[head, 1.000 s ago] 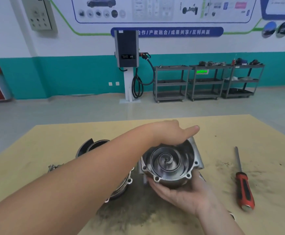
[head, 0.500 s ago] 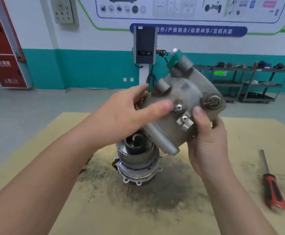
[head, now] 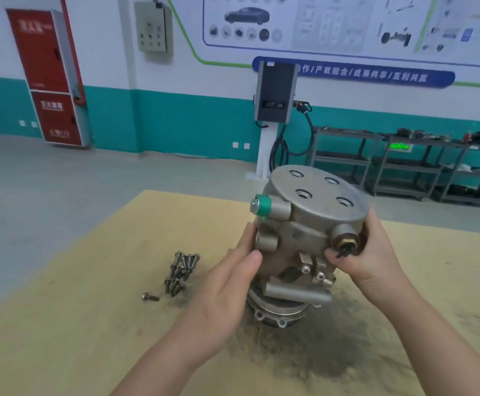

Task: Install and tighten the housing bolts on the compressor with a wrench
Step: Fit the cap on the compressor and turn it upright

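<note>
Both hands, left hand [head: 227, 284] and right hand [head: 373, 252], grip the compressor housing [head: 304, 232] between curled fingers (bolts [head: 180, 271] lie nearby).

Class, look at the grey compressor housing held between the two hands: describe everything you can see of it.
The compressor housing is dull grey cast metal, standing upright on the lower compressor section on the tan table. Its flat round top carries four threaded holes. A green-capped port juts left; a brass-coloured fitting sits at right. Two screws show low on its front. The left hand and right hand grip its sides.
</note>
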Tool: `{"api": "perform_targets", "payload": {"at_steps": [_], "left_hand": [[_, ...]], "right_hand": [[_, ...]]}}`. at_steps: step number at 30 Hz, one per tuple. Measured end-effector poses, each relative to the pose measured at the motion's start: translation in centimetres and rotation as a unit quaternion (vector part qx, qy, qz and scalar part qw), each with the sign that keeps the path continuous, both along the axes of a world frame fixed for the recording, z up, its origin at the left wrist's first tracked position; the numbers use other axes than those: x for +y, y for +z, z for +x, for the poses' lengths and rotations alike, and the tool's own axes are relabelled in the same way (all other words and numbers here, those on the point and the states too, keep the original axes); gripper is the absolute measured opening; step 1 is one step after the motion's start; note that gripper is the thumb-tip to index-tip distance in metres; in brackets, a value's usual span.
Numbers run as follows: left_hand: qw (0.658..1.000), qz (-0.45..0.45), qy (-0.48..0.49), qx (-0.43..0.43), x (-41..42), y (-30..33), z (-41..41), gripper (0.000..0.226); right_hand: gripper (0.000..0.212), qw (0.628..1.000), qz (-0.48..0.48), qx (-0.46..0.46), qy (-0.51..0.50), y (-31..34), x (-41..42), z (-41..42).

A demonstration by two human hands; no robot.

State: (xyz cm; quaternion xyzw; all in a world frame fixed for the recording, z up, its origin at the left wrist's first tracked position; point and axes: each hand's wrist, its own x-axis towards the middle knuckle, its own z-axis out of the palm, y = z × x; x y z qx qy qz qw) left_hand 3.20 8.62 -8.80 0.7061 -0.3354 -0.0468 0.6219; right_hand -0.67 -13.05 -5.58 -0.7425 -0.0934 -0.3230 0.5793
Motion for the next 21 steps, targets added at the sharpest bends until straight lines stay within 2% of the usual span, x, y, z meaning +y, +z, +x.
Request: {"api": "perform_targets", "payload": {"at_steps": [5,8,12,14,16,18,21], "left_hand": [[0.998,0.044,0.004,-0.032,-0.6,-1.8,-0.2,0.048],[0.997,0.068,0.010,-0.030,-1.0,-2.6,0.1,0.061],[0.992,0.115,0.005,-0.052,-2.2,-3.6,0.2,0.087],[0.992,0.115,0.004,-0.056,-3.0,-4.1,0.2,0.097],[0.994,0.107,0.007,-0.031,-3.8,-4.5,0.3,0.109],[0.995,0.102,0.018,-0.007,-4.5,-4.6,0.7,0.122],[0.996,0.081,0.032,0.020,-5.3,-4.3,1.8,0.121]], "right_hand": [[0.098,0.995,-0.034,0.073,0.064,-0.3,-1.5,0.6],[0.096,0.992,-0.033,0.096,0.073,-0.9,-2.2,0.3],[0.113,0.992,-0.003,0.113,0.051,-2.1,-3.5,-0.4],[0.105,0.992,0.008,0.118,0.044,-1.9,-4.6,-0.7],[0.094,0.988,0.005,0.139,0.074,-1.4,-5.7,-0.9],[0.084,0.980,0.043,0.164,0.108,-0.6,-6.6,-0.7],[0.074,0.977,0.095,0.182,0.060,0.8,-6.8,0.3]]}}
